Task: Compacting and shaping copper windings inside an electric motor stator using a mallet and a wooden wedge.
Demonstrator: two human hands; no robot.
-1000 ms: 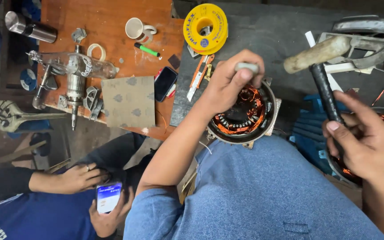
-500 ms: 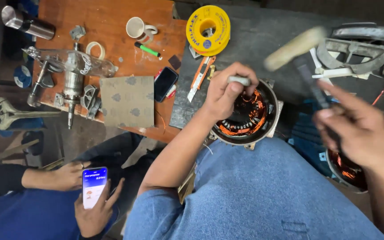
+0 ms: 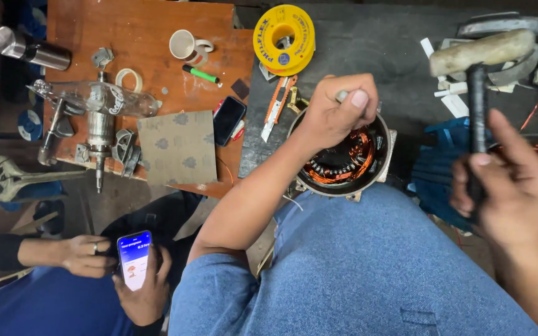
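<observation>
Over the motor stator (image 3: 345, 163), which is propped against the denim-clad knee, the left hand (image 3: 334, 112) is clenched around a small grey metal tool (image 3: 344, 96) set at the copper windings. To the right, a hammer (image 3: 477, 93) is gripped by its dark handle in the closed right hand (image 3: 509, 186), head raised. Further left, a box cutter (image 3: 276, 107), a yellow spool (image 3: 284, 39) and a black phone (image 3: 228, 119) are laid out, and a lit phone (image 3: 135, 259) is held by another person.
</observation>
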